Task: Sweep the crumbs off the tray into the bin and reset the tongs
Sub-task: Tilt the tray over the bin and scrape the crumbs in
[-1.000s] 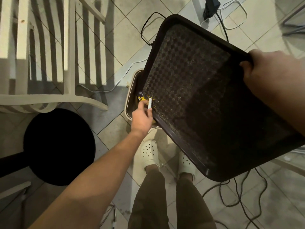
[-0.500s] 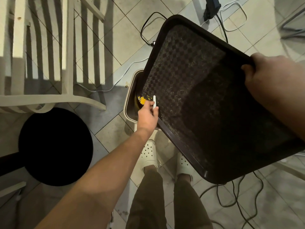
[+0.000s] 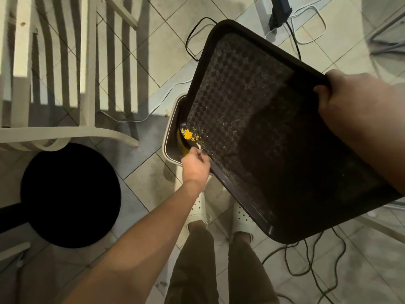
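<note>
Tiled floor [image 3: 153, 51] lies below; a dark tray [image 3: 274, 132] is gripped by the right hand [image 3: 355, 106], tilted over the bin [image 3: 169, 137]. Yellow crumbs [image 3: 188, 134] (lowest corner) sit just beyond the left hand [image 3: 195, 164], fingers pinching a small white piece [image 3: 199, 147].

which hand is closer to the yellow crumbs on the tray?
Left. The left hand sits just below the yellow crumbs at the tray's low corner over the bin, pinching a small white tool. The right hand grips the tray's far upper edge.

Bin [image 3: 173, 137] mostly behind tray [image 3: 274, 132]; white sliver [image 3: 199, 147] unidentifiable.
</note>
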`<action>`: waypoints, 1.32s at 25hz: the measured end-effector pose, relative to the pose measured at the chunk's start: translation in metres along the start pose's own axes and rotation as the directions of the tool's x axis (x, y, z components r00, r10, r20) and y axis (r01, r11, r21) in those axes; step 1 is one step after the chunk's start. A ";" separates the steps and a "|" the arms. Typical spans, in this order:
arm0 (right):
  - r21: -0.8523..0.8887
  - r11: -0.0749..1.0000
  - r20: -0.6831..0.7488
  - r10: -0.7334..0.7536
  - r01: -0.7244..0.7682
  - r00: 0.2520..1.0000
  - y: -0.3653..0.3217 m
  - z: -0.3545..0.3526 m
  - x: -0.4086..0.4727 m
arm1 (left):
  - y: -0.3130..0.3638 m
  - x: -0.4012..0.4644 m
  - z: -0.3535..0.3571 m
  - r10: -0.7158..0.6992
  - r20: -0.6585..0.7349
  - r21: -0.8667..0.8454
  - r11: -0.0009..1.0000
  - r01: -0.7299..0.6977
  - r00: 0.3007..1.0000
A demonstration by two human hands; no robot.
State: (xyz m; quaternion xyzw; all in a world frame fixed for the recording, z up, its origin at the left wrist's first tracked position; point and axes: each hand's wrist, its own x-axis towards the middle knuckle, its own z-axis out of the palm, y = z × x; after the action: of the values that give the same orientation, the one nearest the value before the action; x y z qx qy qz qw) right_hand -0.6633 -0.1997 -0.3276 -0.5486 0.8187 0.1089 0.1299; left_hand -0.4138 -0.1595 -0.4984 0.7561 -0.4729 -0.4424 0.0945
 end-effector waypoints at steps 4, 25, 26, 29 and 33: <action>-0.030 0.999 -0.016 -0.030 0.029 0.999 -0.002 -0.003 -0.001 | -0.001 0.032 -0.008 -0.077 -0.016 0.034 0.996 0.078 0.997; -0.045 0.999 -0.001 -0.017 0.017 1.000 -0.002 0.000 0.001 | 0.002 0.043 -0.012 0.016 -0.008 0.228 0.973 -0.014 1.000; -0.048 0.999 -0.001 -0.018 0.018 1.000 -0.002 0.000 0.000 | 0.002 0.047 -0.012 0.005 -0.006 0.225 0.974 -0.004 1.000; -0.044 0.999 -0.026 -0.026 0.025 0.999 -0.003 0.001 0.001 | 0.002 0.052 -0.012 -0.037 -0.050 0.230 0.972 0.048 0.998; -0.028 0.999 -0.011 -0.032 0.032 0.999 -0.006 -0.002 0.001 | 0.004 0.042 -0.008 -0.001 -0.078 0.213 0.977 0.018 0.997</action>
State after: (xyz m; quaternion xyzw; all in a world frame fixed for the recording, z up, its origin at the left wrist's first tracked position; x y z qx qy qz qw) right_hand -0.6580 -0.2033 -0.3265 -0.5639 0.8090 0.1151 0.1194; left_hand -0.4039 -0.1977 -0.5161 0.7809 -0.5100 -0.3596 0.0288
